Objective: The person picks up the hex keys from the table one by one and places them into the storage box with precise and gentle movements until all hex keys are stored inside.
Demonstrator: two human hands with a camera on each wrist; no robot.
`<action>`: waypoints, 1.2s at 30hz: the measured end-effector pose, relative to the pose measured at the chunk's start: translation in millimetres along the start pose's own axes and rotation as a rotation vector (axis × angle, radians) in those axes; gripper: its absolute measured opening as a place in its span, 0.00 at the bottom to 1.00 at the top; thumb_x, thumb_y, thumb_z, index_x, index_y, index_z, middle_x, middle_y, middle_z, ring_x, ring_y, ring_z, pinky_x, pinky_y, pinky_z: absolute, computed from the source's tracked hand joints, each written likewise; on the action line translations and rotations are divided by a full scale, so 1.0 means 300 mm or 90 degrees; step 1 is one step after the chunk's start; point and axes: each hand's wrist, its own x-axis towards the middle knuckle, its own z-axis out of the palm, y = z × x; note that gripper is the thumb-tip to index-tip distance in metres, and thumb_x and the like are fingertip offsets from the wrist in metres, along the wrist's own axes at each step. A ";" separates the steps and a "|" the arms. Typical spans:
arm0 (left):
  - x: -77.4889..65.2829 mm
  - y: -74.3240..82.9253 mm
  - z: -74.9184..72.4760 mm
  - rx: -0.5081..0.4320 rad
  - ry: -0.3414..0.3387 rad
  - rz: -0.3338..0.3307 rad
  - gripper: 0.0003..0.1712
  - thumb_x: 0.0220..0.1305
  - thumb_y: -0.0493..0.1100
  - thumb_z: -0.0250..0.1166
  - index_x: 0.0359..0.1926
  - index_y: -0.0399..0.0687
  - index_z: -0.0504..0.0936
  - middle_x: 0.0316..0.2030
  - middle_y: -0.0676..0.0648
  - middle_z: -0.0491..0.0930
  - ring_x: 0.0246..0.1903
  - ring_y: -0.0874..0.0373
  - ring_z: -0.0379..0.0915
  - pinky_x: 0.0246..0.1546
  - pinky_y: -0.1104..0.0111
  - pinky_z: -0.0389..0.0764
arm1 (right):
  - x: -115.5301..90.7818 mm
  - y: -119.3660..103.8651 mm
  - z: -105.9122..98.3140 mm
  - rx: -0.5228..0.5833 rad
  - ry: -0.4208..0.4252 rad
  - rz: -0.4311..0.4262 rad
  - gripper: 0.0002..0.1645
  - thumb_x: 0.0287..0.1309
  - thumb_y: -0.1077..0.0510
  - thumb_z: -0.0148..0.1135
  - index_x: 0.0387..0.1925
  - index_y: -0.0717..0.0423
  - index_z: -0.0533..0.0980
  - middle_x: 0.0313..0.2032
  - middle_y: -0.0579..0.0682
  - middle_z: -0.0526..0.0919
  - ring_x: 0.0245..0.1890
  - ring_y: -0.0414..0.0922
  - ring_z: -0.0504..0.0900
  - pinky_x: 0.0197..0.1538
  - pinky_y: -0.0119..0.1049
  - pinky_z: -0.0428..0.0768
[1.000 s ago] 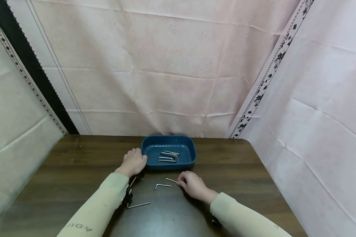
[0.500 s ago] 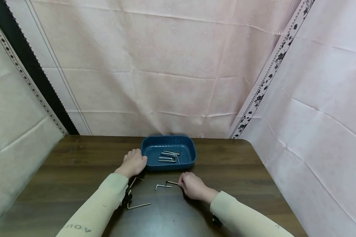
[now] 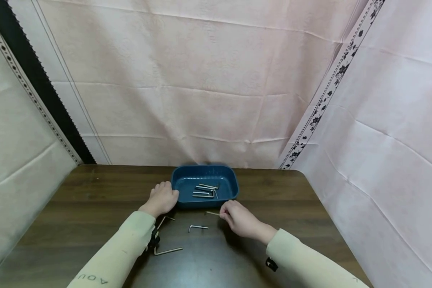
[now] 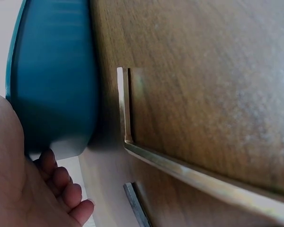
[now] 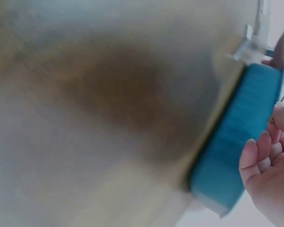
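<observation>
My left hand (image 3: 161, 199) grips the left end of a blue tray (image 3: 206, 204). In the left wrist view the thumb side lies at the tray wall (image 4: 57, 80) and the fingers (image 4: 72, 194) curl round its end. Just in front of the tray, my right hand (image 3: 242, 218) pinches a hex key (image 3: 212, 213) raised off the table, its short end pointing left. The right wrist view has the curled fingers (image 5: 258, 153) beside the tray's long wall. Several silver hex keys (image 3: 203, 195) lie inside the tray.
On the brown wooden table (image 3: 104, 192) lie a small hex key (image 3: 199, 227) in the middle, a longer one (image 3: 168, 251) nearer me, and another (image 3: 169, 218) beside my left wrist. A pale cloth (image 3: 209, 80) hangs behind the table.
My right hand has lifted the hex key from beside the small one and moved it forward towards the tray. The left hand stays at the tray's left end.
</observation>
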 end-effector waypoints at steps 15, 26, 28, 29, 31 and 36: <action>-0.010 0.001 0.000 0.002 -0.003 -0.005 0.26 0.71 0.49 0.43 0.57 0.30 0.66 0.49 0.38 0.68 0.47 0.43 0.61 0.53 0.47 0.61 | 0.125 0.027 -0.100 -0.013 0.071 0.033 0.03 0.67 0.57 0.57 0.38 0.53 0.74 0.33 0.42 0.72 0.36 0.41 0.70 0.45 0.37 0.75; -0.010 -0.004 -0.008 0.000 -0.001 -0.004 0.27 0.71 0.49 0.43 0.58 0.30 0.66 0.50 0.37 0.68 0.48 0.42 0.61 0.54 0.47 0.61 | 0.238 0.037 -0.093 -0.028 0.049 0.071 0.07 0.69 0.58 0.53 0.38 0.58 0.75 0.34 0.45 0.74 0.36 0.42 0.72 0.46 0.38 0.75; -0.015 -0.002 -0.008 -0.003 -0.005 -0.005 0.28 0.71 0.49 0.43 0.60 0.29 0.65 0.52 0.36 0.68 0.50 0.41 0.61 0.55 0.46 0.60 | 0.250 0.043 -0.085 -0.024 0.037 0.083 0.07 0.70 0.58 0.53 0.39 0.58 0.75 0.34 0.46 0.75 0.37 0.42 0.73 0.46 0.38 0.75; -0.017 0.000 -0.007 -0.004 -0.008 -0.004 0.29 0.71 0.49 0.43 0.60 0.28 0.64 0.53 0.36 0.67 0.50 0.41 0.61 0.56 0.46 0.60 | 0.255 0.048 -0.080 -0.027 0.035 0.089 0.07 0.70 0.58 0.53 0.39 0.57 0.75 0.34 0.46 0.75 0.37 0.42 0.73 0.46 0.38 0.76; -0.018 0.002 -0.006 -0.003 -0.011 0.000 0.29 0.72 0.49 0.42 0.61 0.29 0.64 0.54 0.35 0.67 0.51 0.41 0.60 0.56 0.46 0.60 | 0.265 0.060 -0.071 -0.033 0.035 0.096 0.07 0.70 0.58 0.53 0.39 0.57 0.75 0.34 0.46 0.75 0.36 0.42 0.73 0.46 0.38 0.76; -0.018 0.006 -0.007 0.006 -0.012 0.004 0.27 0.72 0.49 0.43 0.59 0.30 0.65 0.52 0.36 0.68 0.48 0.42 0.61 0.54 0.48 0.61 | 0.289 0.083 -0.054 -0.030 0.034 0.110 0.07 0.70 0.59 0.52 0.38 0.58 0.75 0.34 0.47 0.74 0.35 0.43 0.73 0.46 0.40 0.76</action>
